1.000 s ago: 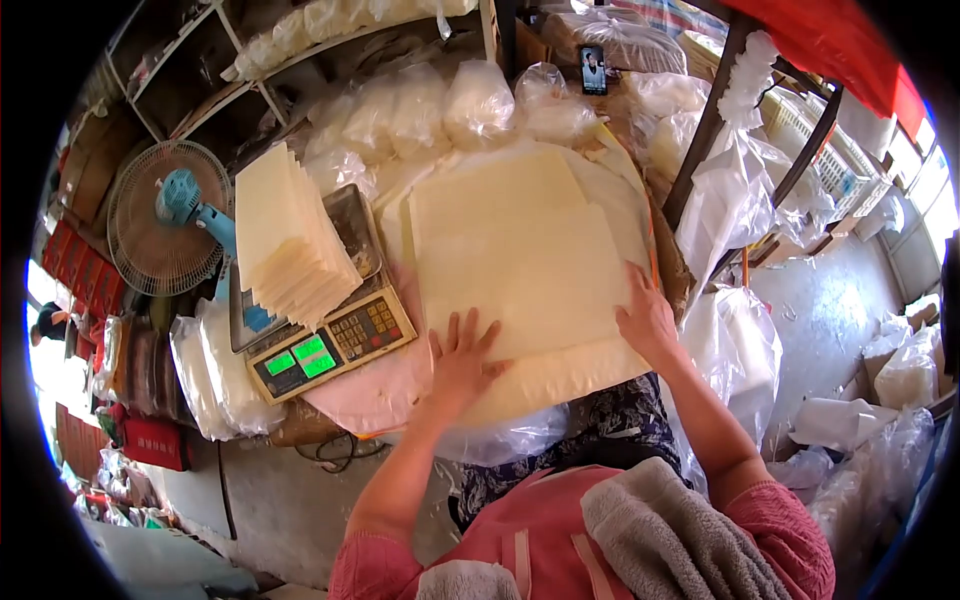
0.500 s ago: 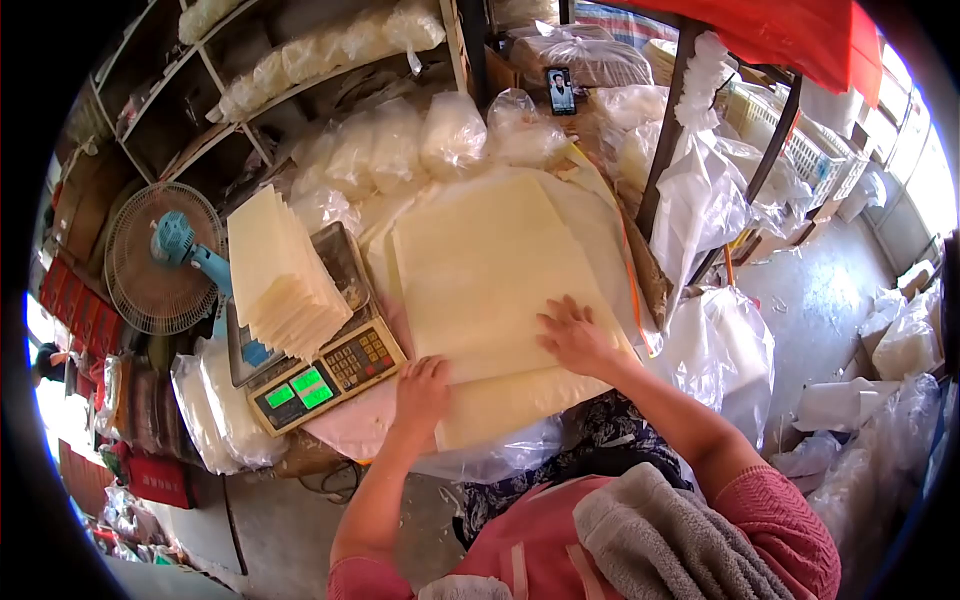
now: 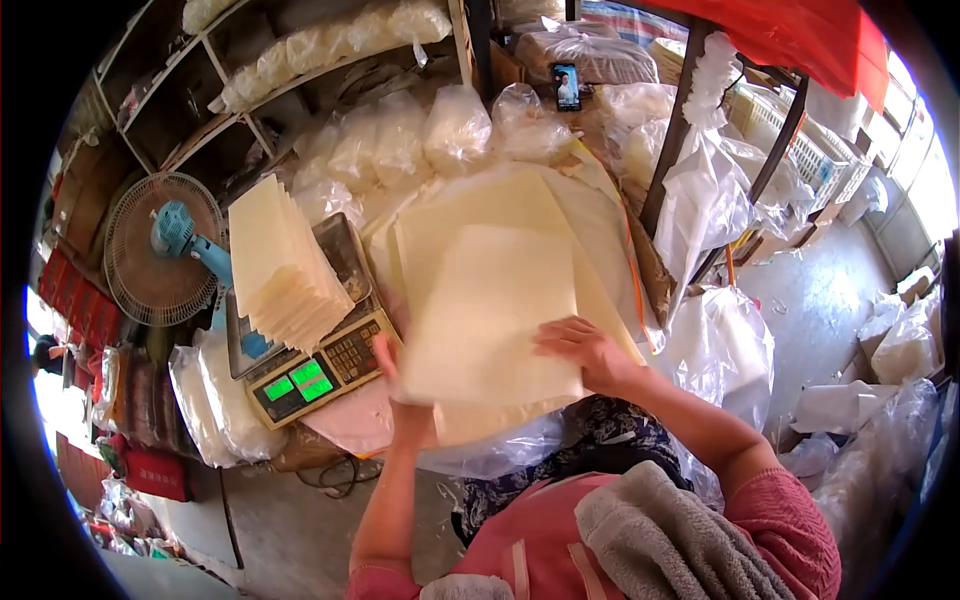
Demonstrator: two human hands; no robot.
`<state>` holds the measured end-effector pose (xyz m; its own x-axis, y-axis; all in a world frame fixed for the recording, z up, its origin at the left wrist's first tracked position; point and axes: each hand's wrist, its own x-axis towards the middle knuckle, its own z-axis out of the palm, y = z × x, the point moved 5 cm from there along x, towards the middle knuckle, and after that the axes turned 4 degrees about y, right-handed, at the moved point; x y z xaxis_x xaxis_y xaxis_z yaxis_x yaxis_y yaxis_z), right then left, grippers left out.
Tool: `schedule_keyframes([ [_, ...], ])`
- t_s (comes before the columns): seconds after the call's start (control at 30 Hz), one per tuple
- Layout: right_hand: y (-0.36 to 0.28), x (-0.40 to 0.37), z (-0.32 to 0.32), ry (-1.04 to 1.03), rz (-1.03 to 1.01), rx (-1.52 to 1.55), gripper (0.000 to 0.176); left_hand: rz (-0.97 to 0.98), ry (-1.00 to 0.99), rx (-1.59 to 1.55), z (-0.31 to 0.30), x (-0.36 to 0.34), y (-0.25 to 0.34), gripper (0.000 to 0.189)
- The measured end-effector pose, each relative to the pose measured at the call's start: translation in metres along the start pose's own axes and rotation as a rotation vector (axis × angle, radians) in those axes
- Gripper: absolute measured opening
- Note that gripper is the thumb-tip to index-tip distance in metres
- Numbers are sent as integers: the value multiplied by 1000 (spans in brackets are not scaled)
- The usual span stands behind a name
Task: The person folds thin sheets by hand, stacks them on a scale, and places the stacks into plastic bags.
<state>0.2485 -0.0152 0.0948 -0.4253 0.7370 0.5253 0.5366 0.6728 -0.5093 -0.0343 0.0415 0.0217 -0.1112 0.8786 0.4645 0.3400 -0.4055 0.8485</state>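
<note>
A thin cream sheet (image 3: 490, 310), blurred by motion, is tilted up over a pile of larger pale yellow sheets (image 3: 430, 215). At its lower left edge, my left hand (image 3: 403, 395) has the thumb up, with the sheet between thumb and fingers, which are partly hidden beneath it. My right hand (image 3: 585, 352) is closed at the sheet's right edge, fingers bent over the top; its thumb is hidden. Left of the pile, a digital scale (image 3: 325, 370) with lit green displays carries a tall stack of folded cream sheets (image 3: 285, 265).
A fan (image 3: 165, 250) stands left of the scale. Filled clear plastic bags (image 3: 457, 130) line the back of the work surface, near a propped phone (image 3: 566, 88). A dark post (image 3: 675, 130) rises at the right, with hanging plastic (image 3: 705, 190) beside it.
The near sheet has come up off the pile between my hands, its front edge raised. My left hand has turned thumb-up at its edge, and my right hand has gone from spread to bent fingers.
</note>
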Motion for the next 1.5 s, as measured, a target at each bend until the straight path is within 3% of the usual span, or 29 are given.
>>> schedule_keyframes([
  [0.07,27,-28,10,-87,156,271,38,245,-240,170,1,-17,25,60],
  [0.13,51,-48,14,-133,352,418,32,88,-495,74,5,-21,-1,51],
  [0.17,68,-51,17,-5,567,492,29,7,-620,22,9,-24,-13,47],
  [0.2,83,-54,20,122,785,561,26,-160,-530,-69,11,-18,-10,48],
  [0.27,102,-52,23,57,831,452,29,-495,-330,-236,22,-5,6,51],
  [0.37,105,-34,19,-8,918,59,41,-362,-179,192,35,11,10,60],
  [0.43,102,-28,17,-39,955,-75,48,187,-261,575,51,12,8,68],
  [0.47,102,-25,17,-41,960,-59,53,471,-293,759,60,7,5,73],
  [0.5,103,-22,17,-40,963,-44,59,457,-367,795,64,5,9,74],
  [0.6,87,-6,13,95,700,-249,79,435,-517,860,70,-7,19,75],
  [0.7,58,16,12,-104,281,-446,92,451,-524,838,71,-3,10,71],
  [0.77,63,6,22,-372,302,-409,90,477,-535,797,68,2,8,67],
  [0.8,67,-2,25,-507,317,-387,89,452,-572,745,63,4,4,63],
  [0.87,72,-8,9,-495,219,-279,82,393,-640,640,48,12,-6,54],
  [0.93,80,-16,-1,-440,159,-56,77,63,-668,541,28,22,0,49],
  [1.03,89,-23,-16,-194,694,201,59,-313,-539,170,20,32,17,51],
  [1.07,96,-24,-14,-133,766,116,50,-420,-467,10,22,31,19,53],
  [1.1,107,-23,-8,-69,834,29,43,-425,-379,111,25,34,11,56],
  [1.17,124,-14,3,42,871,-125,42,-412,-192,299,41,50,-14,63],
  [1.23,146,-9,19,-95,897,-301,41,15,-275,653,62,49,-10,68],
  [1.27,165,-21,37,-116,663,-514,44,240,-279,816,77,45,-8,72],
  [1.33,152,3,17,-158,650,-602,59,94,-452,786,98,34,-27,76],
  [1.37,114,21,-1,-169,868,-452,70,111,-441,790,98,31,-27,77],
  [1.47,99,36,10,9,311,-453,69,117,-398,747,97,26,-25,77],
  [1.5,106,30,28,-119,314,-482,65,113,-385,725,96,25,-25,77],
])
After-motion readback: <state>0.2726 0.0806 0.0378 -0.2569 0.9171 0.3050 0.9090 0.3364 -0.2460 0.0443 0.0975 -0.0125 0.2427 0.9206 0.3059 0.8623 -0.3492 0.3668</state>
